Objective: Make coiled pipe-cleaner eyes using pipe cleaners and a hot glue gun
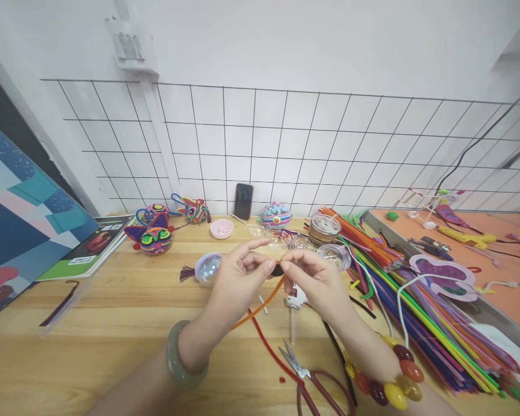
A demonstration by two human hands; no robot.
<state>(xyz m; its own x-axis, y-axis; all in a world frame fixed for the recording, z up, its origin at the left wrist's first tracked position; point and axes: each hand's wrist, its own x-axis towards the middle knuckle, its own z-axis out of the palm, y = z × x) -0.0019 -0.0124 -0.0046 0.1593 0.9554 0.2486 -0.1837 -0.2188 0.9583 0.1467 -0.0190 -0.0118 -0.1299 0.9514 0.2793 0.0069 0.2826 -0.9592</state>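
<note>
In the middle of the head view, my left hand (241, 280) and my right hand (316, 283) meet fingertip to fingertip. Both pinch an orange pipe cleaner (266, 301), whose long tail hangs down to the left. A small dark piece (278, 270) sits between the fingertips, mostly hidden by them. Below the hands, a red pipe cleaner (268, 346) lies on the table near scissors (303, 374) with red handles. A white glue gun (295, 297) is partly covered by my right hand. Behind my left hand rests a clear half-shell (208, 268) with a dark tassel.
Bundled pipe cleaners (420, 312) of several colours fill the right side, beside a white cable (401, 306). Colourful fish ornaments (155, 237) stand at back left. A phone (243, 201) leans against the wall, near a pink bowl (221, 229) and a round tin (324, 230).
</note>
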